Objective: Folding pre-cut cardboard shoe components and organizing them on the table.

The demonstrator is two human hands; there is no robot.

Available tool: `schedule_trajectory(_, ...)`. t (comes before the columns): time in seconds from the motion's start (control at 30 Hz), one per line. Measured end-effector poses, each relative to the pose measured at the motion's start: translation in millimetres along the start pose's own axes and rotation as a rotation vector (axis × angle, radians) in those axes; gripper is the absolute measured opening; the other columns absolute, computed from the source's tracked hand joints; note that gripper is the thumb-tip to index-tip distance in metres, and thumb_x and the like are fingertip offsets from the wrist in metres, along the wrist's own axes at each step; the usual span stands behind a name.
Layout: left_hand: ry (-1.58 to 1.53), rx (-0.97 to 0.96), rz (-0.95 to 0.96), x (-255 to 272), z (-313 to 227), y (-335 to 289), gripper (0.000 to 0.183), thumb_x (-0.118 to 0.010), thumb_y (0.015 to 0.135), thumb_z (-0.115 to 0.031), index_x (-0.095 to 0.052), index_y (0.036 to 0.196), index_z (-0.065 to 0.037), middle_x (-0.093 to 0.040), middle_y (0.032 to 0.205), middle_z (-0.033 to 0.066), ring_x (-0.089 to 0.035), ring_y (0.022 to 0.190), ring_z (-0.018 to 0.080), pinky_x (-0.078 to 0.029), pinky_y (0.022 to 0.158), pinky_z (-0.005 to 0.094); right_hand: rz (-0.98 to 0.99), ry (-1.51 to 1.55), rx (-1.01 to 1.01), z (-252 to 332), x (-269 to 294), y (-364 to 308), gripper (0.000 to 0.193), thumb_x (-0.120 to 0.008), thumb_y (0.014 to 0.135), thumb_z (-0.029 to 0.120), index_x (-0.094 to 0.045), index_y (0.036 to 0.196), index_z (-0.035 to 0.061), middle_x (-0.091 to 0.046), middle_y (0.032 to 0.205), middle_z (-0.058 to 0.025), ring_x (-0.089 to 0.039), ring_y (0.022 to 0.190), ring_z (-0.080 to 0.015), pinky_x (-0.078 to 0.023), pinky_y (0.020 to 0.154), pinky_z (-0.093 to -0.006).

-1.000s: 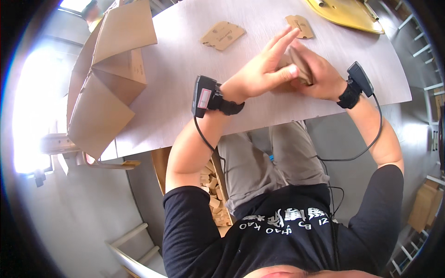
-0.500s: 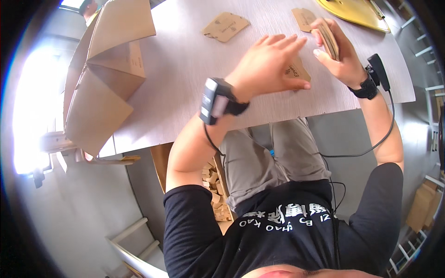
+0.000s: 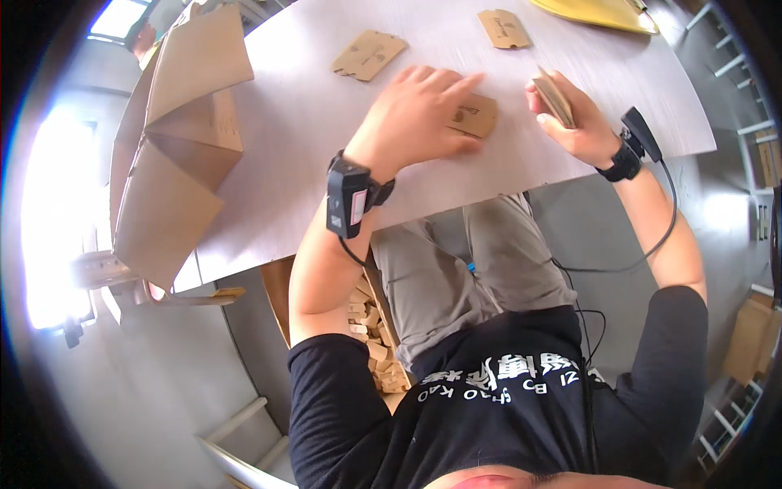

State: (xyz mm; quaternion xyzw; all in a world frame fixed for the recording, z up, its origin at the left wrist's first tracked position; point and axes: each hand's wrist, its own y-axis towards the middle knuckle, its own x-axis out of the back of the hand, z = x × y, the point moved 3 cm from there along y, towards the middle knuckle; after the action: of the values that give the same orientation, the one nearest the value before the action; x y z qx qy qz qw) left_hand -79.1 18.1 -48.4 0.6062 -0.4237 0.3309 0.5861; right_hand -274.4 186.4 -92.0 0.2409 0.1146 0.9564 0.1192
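Observation:
My left hand (image 3: 419, 114) is palm down over the table, its index finger and thumb spread apart. Between them shows a flat brown cardboard piece (image 3: 476, 116) with dark print and notched edges, partly covered by the hand; whether the thumb touches its edge is hard to tell. In my right hand (image 3: 582, 122), raised at the right, a thin stack of cardboard pieces (image 3: 555, 99) is pinched on edge between thumb and fingers. Two similar pieces lie flat farther off: one (image 3: 371, 55) beyond my left hand, another (image 3: 503, 29) beyond my right.
A large cardboard box (image 3: 175, 163) with raised flaps stands at the left. Something yellow (image 3: 599, 12) lies at the far right of the pale table (image 3: 285, 122). Below the table edge, a carton holds many small cardboard pieces (image 3: 375, 330). Cables run from both wrist devices.
The view has shifted somewhat. My left hand has moved left, uncovering more of the piece near it. My right hand keeps its stack and has drawn away from the far-right piece, now fully visible.

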Motion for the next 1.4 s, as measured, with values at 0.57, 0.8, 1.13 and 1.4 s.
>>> schedule_trajectory(0.57,0.062,0.359,0.006,-8,-45,-49,0.075,-0.071,0.091,-0.025,-0.038,0.154,0.001,-0.054,0.147,0.0216,-0.046,0.139,0.0393,-0.03,0.119,0.0549,-0.126,-0.774,0.509,43,-15,32,0.064,-0.086,0.071,0.022,-0.054,0.122,0.0018,-0.064,0.115,-0.0177,-0.06,0.114,-0.0382,-0.046,0.1,-0.0463)
schedule_trajectory(0.8,0.112,0.549,0.031,2,-58,-93,0.066,-0.066,0.097,-0.029,-0.043,0.153,-0.004,-0.048,0.155,0.0179,-0.037,0.148,0.0382,-0.027,0.121,0.0555,-0.033,-0.744,0.421,69,-39,12,0.068,-0.084,0.078,0.036,-0.054,0.128,0.0019,-0.061,0.127,-0.0196,-0.052,0.132,-0.0373,-0.038,0.114,-0.0491)
schedule_trajectory(1.13,0.092,0.513,-0.093,-12,-61,-86,0.059,-0.062,0.093,-0.011,-0.044,0.147,0.003,-0.062,0.139,0.0183,-0.051,0.136,0.0389,-0.035,0.115,0.0587,0.068,-0.788,0.418,48,-72,11,0.073,-0.084,0.073,0.023,-0.054,0.137,0.0058,-0.062,0.129,-0.0134,-0.055,0.126,-0.0329,-0.042,0.109,-0.0457)
schedule_trajectory(1.4,-0.392,0.559,-0.299,-15,-65,-89,0.064,-0.056,0.094,-0.008,-0.035,0.153,0.007,-0.057,0.142,0.0243,-0.05,0.136,0.0435,-0.037,0.115,0.0557,0.106,-0.741,0.418,54,-89,4,0.077,-0.087,0.068,0.024,-0.059,0.137,0.0051,-0.06,0.13,-0.0154,-0.056,0.122,-0.0333,-0.047,0.105,-0.0451)
